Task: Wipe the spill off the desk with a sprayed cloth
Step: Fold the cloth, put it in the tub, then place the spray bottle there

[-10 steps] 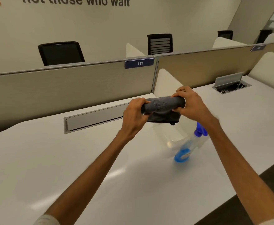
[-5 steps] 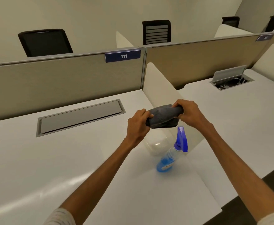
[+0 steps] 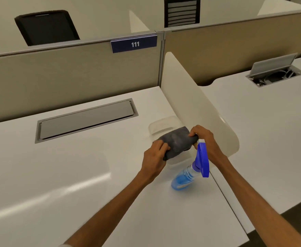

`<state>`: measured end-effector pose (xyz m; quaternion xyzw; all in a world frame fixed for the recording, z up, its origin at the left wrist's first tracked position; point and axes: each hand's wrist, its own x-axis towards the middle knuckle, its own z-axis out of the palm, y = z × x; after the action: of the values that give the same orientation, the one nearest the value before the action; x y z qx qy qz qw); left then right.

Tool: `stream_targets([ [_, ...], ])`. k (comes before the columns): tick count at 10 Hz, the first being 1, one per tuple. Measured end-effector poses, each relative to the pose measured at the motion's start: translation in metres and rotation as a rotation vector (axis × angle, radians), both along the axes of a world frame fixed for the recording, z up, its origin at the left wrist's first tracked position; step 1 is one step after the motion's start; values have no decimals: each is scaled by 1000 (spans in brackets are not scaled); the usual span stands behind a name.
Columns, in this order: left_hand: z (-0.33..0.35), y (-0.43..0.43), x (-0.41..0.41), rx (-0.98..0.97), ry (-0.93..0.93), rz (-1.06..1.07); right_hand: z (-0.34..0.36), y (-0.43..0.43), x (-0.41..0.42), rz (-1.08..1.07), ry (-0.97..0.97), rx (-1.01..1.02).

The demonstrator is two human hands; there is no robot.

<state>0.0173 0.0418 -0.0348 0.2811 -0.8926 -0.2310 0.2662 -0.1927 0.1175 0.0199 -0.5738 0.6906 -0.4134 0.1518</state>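
Clenched on both ends of the grey cloth (image 3: 177, 142): left hand (image 3: 155, 157) on the near-left end, right hand (image 3: 205, 139) on the far-right end, each grip closed around bunched fabric. Held rolled and slightly tilted above the white bench (image 3: 57, 175), clear of the surface. Directly behind and beneath the cloth, a clear plastic container (image 3: 161, 124), partly hidden by it, standing on the bench beside the rounded white side divider (image 3: 190, 97). Just near of the right hand, a spray bottle (image 3: 183, 179) with blue liquid and a blue trigger head (image 3: 202, 159), standing on the bench close to its right edge. Further left on the bench, a closed grey cable flap (image 3: 85, 120) set flush in the top. On the beige partition (image 3: 57, 73) behind, a dark blue plate (image 3: 134, 44) reading 111. Beyond the partition, 2 black chairs. On the neighbouring bench to the right, an open cable hatch (image 3: 275, 72) with cables inside. No spill discernible on the glossy top.
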Motion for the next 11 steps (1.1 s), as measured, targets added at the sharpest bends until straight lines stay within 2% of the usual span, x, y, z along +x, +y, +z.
stream_targets([
  [2,-2,-4,1,57,-64,-33,-16,9,4,-68,-27,14],
  [4,0,4,1,-3,-51,0,-32,3,4,-183,-104,309],
  [5,4,3,-2,48,-101,33,-33,5,4,-141,-185,370],
  [7,13,-4,-3,132,-153,44,-35,-9,11,29,120,496],
  [9,19,-7,-14,147,-268,43,-35,-15,21,75,182,568],
  [11,14,-6,-23,172,-353,23,-34,-15,25,61,145,598],
])
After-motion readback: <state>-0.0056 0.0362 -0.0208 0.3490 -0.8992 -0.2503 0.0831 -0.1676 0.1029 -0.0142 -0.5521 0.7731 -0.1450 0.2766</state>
